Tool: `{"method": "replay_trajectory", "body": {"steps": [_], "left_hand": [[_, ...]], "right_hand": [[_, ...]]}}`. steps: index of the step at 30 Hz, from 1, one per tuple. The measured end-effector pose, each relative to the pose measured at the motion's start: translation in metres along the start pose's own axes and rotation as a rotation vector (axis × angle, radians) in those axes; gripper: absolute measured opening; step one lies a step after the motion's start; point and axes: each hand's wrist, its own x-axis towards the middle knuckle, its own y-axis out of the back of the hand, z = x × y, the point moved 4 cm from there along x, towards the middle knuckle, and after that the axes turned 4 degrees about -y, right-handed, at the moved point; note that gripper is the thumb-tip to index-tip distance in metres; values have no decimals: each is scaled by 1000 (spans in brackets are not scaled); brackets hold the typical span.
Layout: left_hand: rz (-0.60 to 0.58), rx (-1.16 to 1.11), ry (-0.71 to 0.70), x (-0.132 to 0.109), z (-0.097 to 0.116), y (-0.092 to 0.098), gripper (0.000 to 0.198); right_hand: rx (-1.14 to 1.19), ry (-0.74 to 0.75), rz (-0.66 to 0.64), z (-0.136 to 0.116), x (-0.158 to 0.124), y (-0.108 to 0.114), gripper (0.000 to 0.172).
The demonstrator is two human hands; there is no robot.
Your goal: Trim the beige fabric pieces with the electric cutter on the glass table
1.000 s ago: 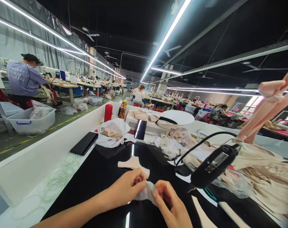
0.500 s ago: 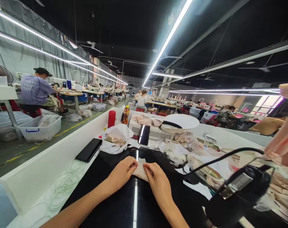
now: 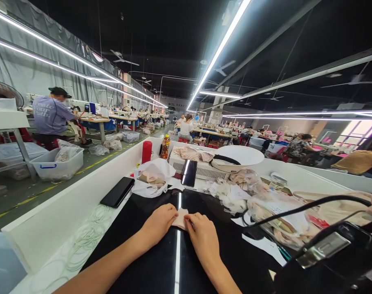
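Note:
A small beige piece of fabric [image 3: 180, 219] lies over the glossy black work surface [image 3: 143, 261], between my two hands. My left hand [image 3: 160, 222] pinches its left edge, fingers pressed together. From the other side my right hand [image 3: 203, 234] grips the right edge with thumb and fingertips closed. Part of the cloth is hidden under the fingers. Just beyond stand a smartphone [image 3: 189, 173] leaning upright and a white plastic bag [image 3: 153, 177] with beige fabric inside.
A black machine part with cable [image 3: 330, 253] occupies the right front. Fabric pieces in clear bags [image 3: 274, 204] heap along the right. Green elastic loops [image 3: 90, 232] and a black flat case [image 3: 117, 192] lie left. A low white wall [image 3: 66, 216] borders the table; people sit at sewing stations beyond.
The beige fabric looks smaller between my hands, its far edge lower, and my right fingers have curled further in. The view has shifted slightly, and the machine part sits further right.

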Motion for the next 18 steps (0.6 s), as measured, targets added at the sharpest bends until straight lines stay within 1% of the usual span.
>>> {"method": "replay_trajectory", "body": {"steps": [4,6,8,10,12,15,17,18], "left_hand": [[2,101,3,-2,0,-3,23],[11,143,-3,-2,0,-3,22],[23,167,-21,-3,1,-2,21],[44,168,-51,-4,2,2,23],[76,145,-83,-5,2,6,27],[132,78,-122,-6,-3,12,36],[152,37,-143,-7,-7,12,41],[159,34,-157,-7,-8,12,43]], "right_hand": [[-9,13,9,-1,0,-2,26],[7,21,24,-4,2,1,25],[32,33,45,-9,1,9,23],[60,58,59,-18,-6,24,21],[85,102,50,-27,-21,41,17],[110,191,-2,-35,-57,65,14],[135,229,-5,-30,-85,82,12],[165,244,9,-23,-100,91,12]]}}
